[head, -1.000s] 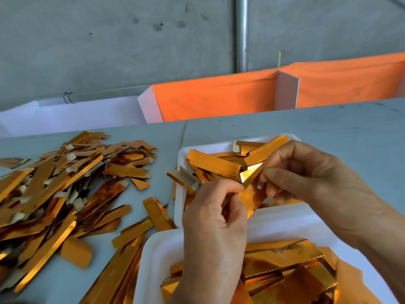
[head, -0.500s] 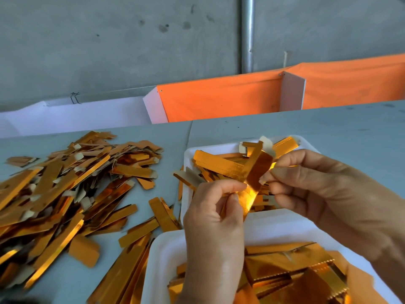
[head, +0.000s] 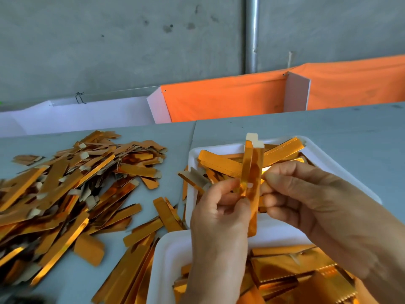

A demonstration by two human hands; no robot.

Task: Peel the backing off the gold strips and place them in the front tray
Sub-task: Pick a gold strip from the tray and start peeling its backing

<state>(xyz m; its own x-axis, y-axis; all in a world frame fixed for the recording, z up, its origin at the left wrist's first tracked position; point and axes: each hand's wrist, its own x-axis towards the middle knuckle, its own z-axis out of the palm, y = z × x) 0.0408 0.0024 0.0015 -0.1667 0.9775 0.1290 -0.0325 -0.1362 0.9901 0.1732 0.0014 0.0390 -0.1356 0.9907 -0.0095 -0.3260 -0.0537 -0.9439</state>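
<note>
Both hands hold one gold strip (head: 252, 170) upright above the trays. My left hand (head: 219, 218) pinches it near the middle from the left. My right hand (head: 311, 202) pinches the right-hand layer of it. The strip is split into two layers near its top, where a pale tab sticks up. Its lower end hangs down between my hands. The front white tray (head: 168, 255) lies at the bottom with gold pieces in it. Behind it stands a second white tray (head: 328, 154) holding more gold strips.
A large heap of gold strips (head: 65, 187) with pale tabs covers the grey table (head: 328, 128) on the left, reaching the trays. White and orange panels (head: 219, 102) stand along the table's far edge before a concrete wall.
The strip has turned from slanted to upright and its two layers have parted further. Both hands have risen slightly with it.
</note>
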